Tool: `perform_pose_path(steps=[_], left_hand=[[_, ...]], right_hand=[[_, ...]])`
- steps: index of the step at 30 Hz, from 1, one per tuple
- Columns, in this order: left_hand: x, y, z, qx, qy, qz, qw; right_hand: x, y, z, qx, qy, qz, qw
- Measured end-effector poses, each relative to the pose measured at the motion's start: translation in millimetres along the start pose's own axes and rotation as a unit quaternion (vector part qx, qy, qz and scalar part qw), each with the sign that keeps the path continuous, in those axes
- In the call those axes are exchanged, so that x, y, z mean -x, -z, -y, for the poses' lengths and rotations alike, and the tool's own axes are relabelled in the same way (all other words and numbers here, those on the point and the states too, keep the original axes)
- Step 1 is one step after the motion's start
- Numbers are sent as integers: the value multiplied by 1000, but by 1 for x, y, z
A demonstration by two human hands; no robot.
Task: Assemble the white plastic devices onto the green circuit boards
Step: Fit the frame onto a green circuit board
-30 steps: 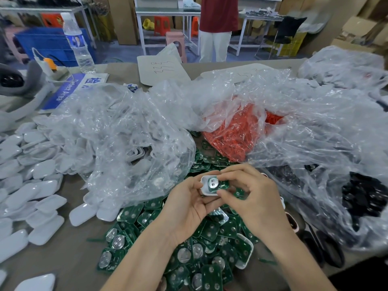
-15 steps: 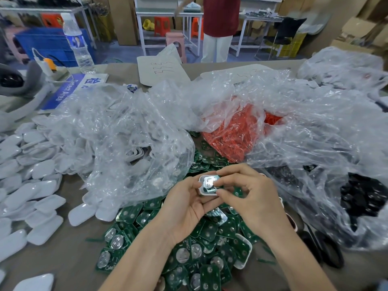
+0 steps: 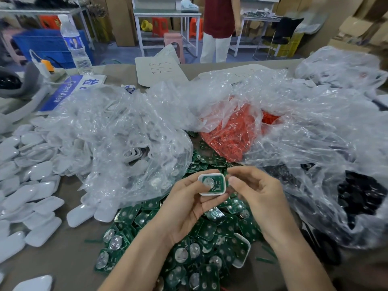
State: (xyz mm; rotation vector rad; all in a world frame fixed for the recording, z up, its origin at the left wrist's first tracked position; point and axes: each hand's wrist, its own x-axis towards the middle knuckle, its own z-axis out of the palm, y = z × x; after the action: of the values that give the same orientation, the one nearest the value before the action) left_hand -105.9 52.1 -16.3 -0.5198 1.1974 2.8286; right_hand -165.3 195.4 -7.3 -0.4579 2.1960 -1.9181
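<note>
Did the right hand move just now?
Yes. The right hand came off the shell and shifted slightly right, judged against the red bag.

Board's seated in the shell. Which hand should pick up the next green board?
Right. The right hand holds nothing and hangs over the green board pile; the left hand grips the white shell with its board.

Grey-brown table (image 3: 69, 259) under green circuit boards (image 3: 210, 234), white shells (image 3: 42, 206), clear bags (image 3: 126, 133)

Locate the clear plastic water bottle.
Head view, far left: the clear plastic water bottle stands upright just behind the blue Defect Area sign.
</note>
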Motion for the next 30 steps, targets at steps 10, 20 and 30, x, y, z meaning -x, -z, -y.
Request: perform_pose_path(steps=[10,20,30], left_hand=[[0,0,1,-8,0,25,1000],[-1,0,4,25,14,37,999],[0,-1,3,26,28,44,998]], right_hand=[[-1,-1,-2,5,-57,26,998],[-3,-3,7,334,191,53,922],[-12,0,9,358,241,81,899]])
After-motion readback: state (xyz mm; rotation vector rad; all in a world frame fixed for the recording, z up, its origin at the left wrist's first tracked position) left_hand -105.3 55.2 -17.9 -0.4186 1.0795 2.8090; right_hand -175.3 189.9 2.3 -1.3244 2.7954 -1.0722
